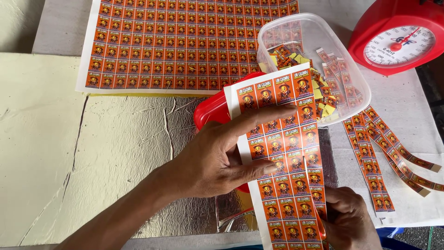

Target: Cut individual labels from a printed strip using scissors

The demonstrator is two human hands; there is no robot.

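Observation:
My left hand (pixel 217 157) holds a long sheet of small orange stickers (pixel 282 153), fingers spread across its upper and middle part. My right hand (pixel 349 220) grips the sheet's lower right edge, where one column of stickers is split off along a lengthwise cut; any tool in that hand is hidden. The sheet lies over a red container (pixel 210 109).
A large uncut sticker sheet (pixel 180 41) lies at the back. A clear plastic tub (pixel 344 51) holds cut stickers. Several cut sticker strips (pixel 384 153) lie on white cloth at right. A red dial scale (pixel 400 34) stands at the back right. Silver foil (pixel 138 153) covers the table.

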